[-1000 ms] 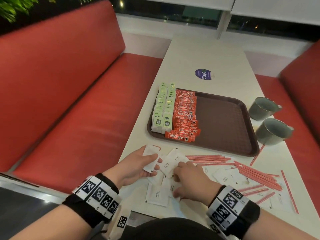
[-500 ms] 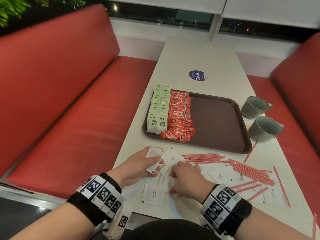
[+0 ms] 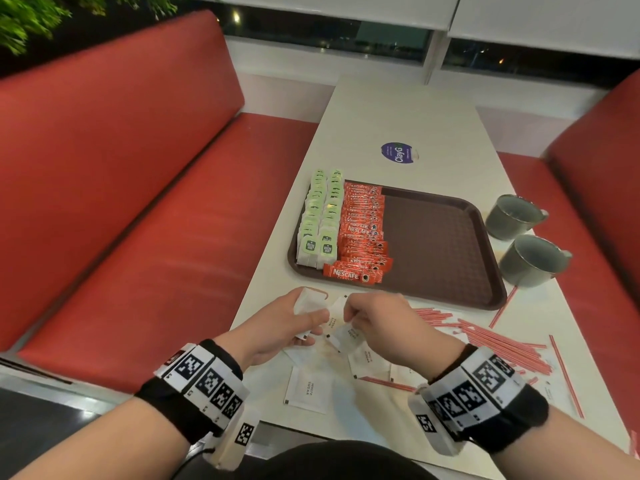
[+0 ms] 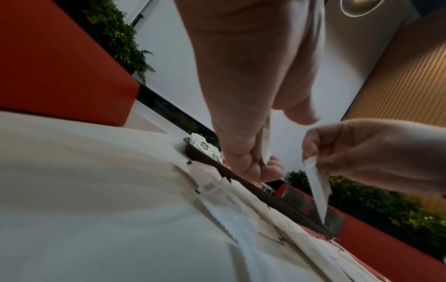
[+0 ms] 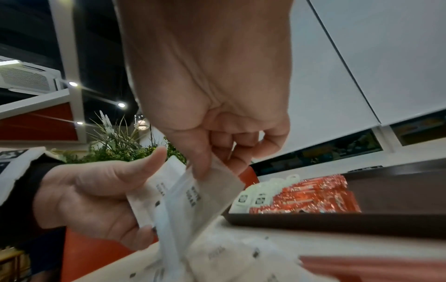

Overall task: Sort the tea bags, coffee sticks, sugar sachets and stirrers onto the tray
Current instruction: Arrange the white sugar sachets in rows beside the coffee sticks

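Both forearms reach forward, banded at wrists. Left hand raised, palm turned inward, thumb and fingers clamped on a held sachet stack. Right hand knuckles up, fingertips pinching one sachet.

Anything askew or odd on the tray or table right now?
Mostly tidy. The nearest coffee stick lies skewed, out of line with its row on the tray. One stirrer sits apart, angled against the tray's near right corner. A faint brownish smudge marks the table among loose sugar sachets.
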Tool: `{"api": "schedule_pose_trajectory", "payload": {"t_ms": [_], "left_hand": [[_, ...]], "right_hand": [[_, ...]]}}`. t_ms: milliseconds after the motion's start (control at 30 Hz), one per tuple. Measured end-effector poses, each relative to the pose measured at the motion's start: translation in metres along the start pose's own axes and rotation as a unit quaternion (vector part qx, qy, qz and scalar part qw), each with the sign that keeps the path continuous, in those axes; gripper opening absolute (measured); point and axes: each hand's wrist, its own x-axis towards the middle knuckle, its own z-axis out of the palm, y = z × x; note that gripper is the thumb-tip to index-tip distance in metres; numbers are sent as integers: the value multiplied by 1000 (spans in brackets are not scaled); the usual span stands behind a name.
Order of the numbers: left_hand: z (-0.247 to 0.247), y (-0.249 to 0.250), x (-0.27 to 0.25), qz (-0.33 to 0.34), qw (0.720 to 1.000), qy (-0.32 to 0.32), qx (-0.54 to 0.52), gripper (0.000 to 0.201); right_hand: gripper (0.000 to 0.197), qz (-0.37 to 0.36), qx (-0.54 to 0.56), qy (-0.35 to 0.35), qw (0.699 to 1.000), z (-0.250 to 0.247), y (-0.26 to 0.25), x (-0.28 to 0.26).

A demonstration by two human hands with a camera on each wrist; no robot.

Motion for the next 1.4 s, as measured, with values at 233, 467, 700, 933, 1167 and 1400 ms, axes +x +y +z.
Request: {"api": "schedule_pose_trajectory", "payload": {"t_ms": [233,467,700,933,1167,1400], "left_hand": [[4,1,-3,9,992,-124,-38,29],[-23,-11,-10,-36,984,19,-175,26],[-31,-12,-17,-18,985,48,-167,25],[-32,-17,-19,-27,997,26,-74,28],[-31,-11,-18,-13,999,-52,5,40],[-4,10,1,47,996,-57,50,37]], "right_hand": [[16,-64,149,18,987,6,-23,15],[22,-172,-59,61,981,39,-11,2],[65,-110,-198,-87,970,72,-24,4],[43,-47,-141,-135,980,72,-36,9],[21,-13,68,-168,983,40,-28,12],[20,-17,162,-16,987,-8,-12,13]]}}
